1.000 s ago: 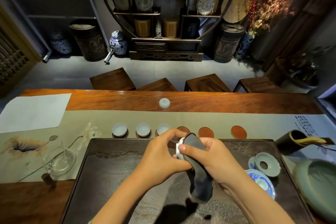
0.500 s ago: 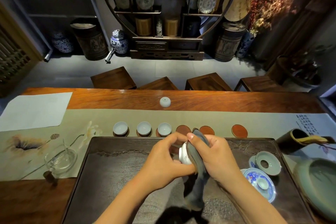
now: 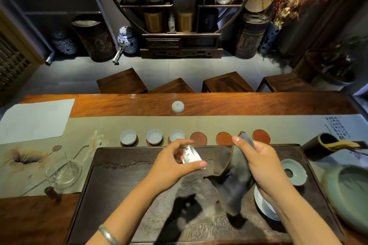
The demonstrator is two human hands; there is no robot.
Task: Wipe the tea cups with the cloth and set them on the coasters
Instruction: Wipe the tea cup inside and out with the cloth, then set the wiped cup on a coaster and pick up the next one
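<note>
My left hand (image 3: 175,162) grips a small white tea cup (image 3: 191,156) with a red painted mark, tilted on its side above the dark tea tray (image 3: 123,185). To its right, my right hand (image 3: 260,165) holds a dark grey cloth (image 3: 233,181) that hangs down, apart from the cup. Beyond the tray, three pale cups (image 3: 129,137) (image 3: 154,137) (image 3: 176,135) sit on coasters in a row. Three bare red-brown coasters (image 3: 198,138) (image 3: 224,138) (image 3: 261,136) continue the row to the right.
A glass pitcher (image 3: 63,173) stands left of the tray. On the right are a celadon strainer dish (image 3: 294,171), a blue-white bowl (image 3: 264,205), a large green basin (image 3: 348,193) and a dark tool holder (image 3: 318,146). A small white lid (image 3: 177,106) lies on the far table.
My hands have come apart: the cloth has left the cup and moved right with my right hand, while my left hand keeps the cup, now tilted on its side.
</note>
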